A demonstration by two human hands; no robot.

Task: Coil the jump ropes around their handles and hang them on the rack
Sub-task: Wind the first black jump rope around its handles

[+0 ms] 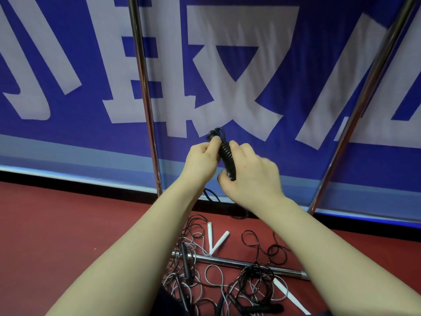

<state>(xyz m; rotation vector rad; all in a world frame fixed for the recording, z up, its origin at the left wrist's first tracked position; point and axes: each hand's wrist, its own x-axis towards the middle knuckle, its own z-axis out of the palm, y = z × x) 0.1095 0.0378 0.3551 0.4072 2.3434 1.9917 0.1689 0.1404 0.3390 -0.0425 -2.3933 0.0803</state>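
Observation:
Both my hands hold a black jump rope (226,153) in front of the blue banner, its cord wound in tight turns round its handles. My left hand (201,160) grips the upper part, thumb near the top loop. My right hand (250,176) pinches the lower end of the bundle. A loose stretch of black cord (210,196) hangs below my hands toward the floor. The rack's two chrome uprights stand behind, the left upright (143,87) and the right upright (364,99).
On the red floor below lies a tangle of black and white ropes (227,277) with white handles (218,241) and black handles (262,307). The rack's chrome base bar (239,263) runs across the pile. The blue banner (68,142) closes off the back.

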